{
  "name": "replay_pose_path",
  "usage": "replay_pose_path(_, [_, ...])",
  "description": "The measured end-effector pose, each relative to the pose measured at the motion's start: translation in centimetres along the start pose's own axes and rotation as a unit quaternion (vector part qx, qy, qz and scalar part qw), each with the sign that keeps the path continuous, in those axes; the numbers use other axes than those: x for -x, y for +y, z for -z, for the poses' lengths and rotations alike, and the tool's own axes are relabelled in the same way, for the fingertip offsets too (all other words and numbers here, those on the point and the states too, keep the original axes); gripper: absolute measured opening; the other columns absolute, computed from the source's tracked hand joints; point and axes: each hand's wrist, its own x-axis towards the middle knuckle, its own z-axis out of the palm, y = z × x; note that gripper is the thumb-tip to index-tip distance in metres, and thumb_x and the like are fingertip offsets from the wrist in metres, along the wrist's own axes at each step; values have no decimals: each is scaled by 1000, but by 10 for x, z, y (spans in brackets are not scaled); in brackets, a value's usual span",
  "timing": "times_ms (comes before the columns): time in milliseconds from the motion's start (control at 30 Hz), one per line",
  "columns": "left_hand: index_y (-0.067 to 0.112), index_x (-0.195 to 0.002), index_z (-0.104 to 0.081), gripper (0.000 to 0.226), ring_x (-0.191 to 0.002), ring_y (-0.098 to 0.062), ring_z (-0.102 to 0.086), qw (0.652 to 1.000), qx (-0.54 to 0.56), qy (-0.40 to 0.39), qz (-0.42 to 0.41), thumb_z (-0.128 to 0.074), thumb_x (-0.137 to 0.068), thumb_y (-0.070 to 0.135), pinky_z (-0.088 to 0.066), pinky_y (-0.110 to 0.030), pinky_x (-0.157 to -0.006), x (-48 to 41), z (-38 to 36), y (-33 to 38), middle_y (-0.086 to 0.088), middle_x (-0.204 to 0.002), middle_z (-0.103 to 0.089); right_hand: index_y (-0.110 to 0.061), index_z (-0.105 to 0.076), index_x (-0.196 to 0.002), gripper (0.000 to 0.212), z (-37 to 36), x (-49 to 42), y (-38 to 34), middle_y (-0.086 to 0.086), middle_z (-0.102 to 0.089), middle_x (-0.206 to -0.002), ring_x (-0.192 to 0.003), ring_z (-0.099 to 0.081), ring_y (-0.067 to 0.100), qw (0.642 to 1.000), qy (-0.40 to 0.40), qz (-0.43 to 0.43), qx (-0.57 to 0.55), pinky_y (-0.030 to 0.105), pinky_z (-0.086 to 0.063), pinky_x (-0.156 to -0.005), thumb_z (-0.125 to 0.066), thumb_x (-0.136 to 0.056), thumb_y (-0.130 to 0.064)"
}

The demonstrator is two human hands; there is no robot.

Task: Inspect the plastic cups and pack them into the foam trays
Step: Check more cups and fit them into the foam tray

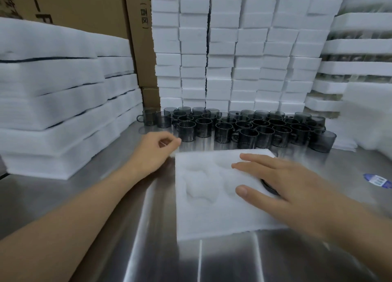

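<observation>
A white foam tray (207, 209) with moulded hollows lies flat on the steel table in front of me. My right hand (284, 186) rests on its right part with fingers straight and spread; a dark cup rim (268, 186) peeks out under the palm. My left hand (156, 152) hovers at the tray's far left corner, fingers loosely curled with thumb and forefinger near the foam edge; blur hides whether it pinches it. Behind the tray stand several smoky grey plastic cups (233, 126) with handles, upright in a wide cluster.
Stacks of foam sheets (63, 103) fill the left side of the steel table (131, 228). White foam boxes (233, 54) are piled high at the back, with cardboard cartons (140, 37) behind. Filled foam trays (358, 69) stack at the right. A blue label (377, 180) lies at the right.
</observation>
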Motion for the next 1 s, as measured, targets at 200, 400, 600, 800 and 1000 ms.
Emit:
replay_pose_path(200, [29,-135,-55,69,-76,-20,-73,986,27,51,154,-77,-85,71,-59,-38,-70,-45,-11,-23,3,-110,-66,-62,-38,-147,89,-13,-5,1,-36,-46,-131,-122,-51,1,993,85,-46,62,30,-32,-113,7,-80,-98])
replay_pose_path(400, [40,-155,-43,109,-137,-27,-54,988,-83,40,122,-78,-63,87,-49,-49,-112,-74,-40,-26,-1,-156,-45,-59,-37,-150,90,-15,-5,6,-34,-51,-129,-119,-45,-6,986,131,-76,71,26,-24,-109,6,-81,-98])
replay_pose_path(600, [35,-137,-61,71,-125,-21,-56,984,-150,66,71,-80,-79,72,-49,-41,-99,-74,-47,-32,8,-147,-46,-59,-33,-149,84,-13,-5,10,-35,-52,-125,-118,-47,-8,990,122,-67,36,27,-26,-109,-2,-82,-99])
replay_pose_path(800, [27,-136,-58,69,-99,-15,-58,992,-85,41,83,-86,-81,59,-47,-34,-84,-49,-39,-12,5,-121,-58,-59,-45,-137,78,-13,-7,15,-35,-54,-126,-115,-52,-8,990,123,-70,17,29,-28,-108,-6,-83,-98])
replay_pose_path(1000, [21,-143,-59,68,-100,-18,-59,991,-82,56,88,-85,-88,51,-46,-30,-83,0,-33,15,4,-122,-52,-56,-50,-134,75,-12,-10,17,-31,-56,-121,-113,-55,-4,991,115,-66,10,29,-28,-103,-9,-84,-95])
